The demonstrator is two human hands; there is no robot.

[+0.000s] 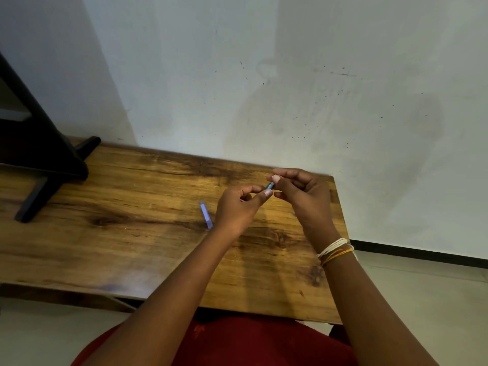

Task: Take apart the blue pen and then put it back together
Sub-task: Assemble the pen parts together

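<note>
Both hands are raised a little above the wooden table (132, 207), fingertips meeting around a short stretch of the blue pen (269, 185). My left hand (237, 207) pinches it from the left between thumb and forefinger. My right hand (303, 196) grips the other end, and most of the pen is hidden inside its fingers. A pale blue pen cap (206, 215) lies flat on the table just left of my left wrist.
A black stand (45, 165) with splayed feet occupies the table's far left corner. The table backs onto a white wall (290, 88), and its right edge ends just beyond my right hand. Tiled floor shows to the right.
</note>
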